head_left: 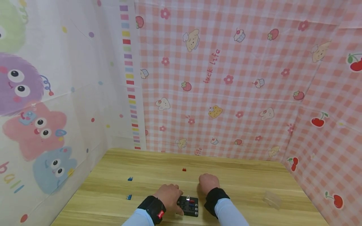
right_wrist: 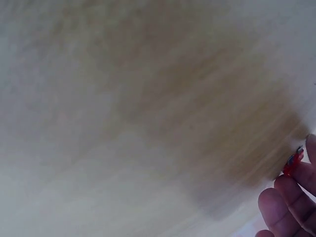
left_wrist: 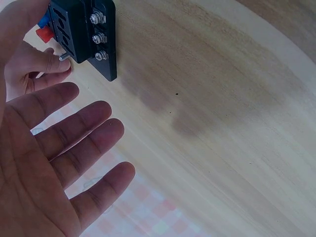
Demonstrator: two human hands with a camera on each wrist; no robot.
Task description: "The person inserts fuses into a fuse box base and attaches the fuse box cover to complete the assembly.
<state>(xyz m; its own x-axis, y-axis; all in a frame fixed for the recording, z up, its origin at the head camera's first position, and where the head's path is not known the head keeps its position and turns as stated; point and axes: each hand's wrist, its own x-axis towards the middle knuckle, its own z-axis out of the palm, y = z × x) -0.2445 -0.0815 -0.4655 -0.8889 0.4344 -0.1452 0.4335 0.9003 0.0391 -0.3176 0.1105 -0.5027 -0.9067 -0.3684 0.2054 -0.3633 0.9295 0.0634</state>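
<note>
A black fuse box (head_left: 188,211) with metal screw terminals lies on the table in front of me; a red fuse (left_wrist: 45,34) and a blue fuse (left_wrist: 44,20) are seated in it. My left hand (head_left: 168,197) is at the box's left side, thumb by its near edge. In the left wrist view its other fingers (left_wrist: 81,131) are spread and straight. Just right of the box is my right hand (head_left: 208,183), knuckles up. The right wrist view shows it pinching a small red blade fuse (right_wrist: 293,162) close to the tabletop.
Another red fuse (head_left: 184,169) lies farther back on the wooden table (head_left: 240,175). Two blue fuses, a far one (head_left: 130,179) and a nearer one (head_left: 128,197), lie to the left. A clear plastic container (head_left: 272,200) stands at the right. Patterned cloth (head_left: 220,94) encloses the table.
</note>
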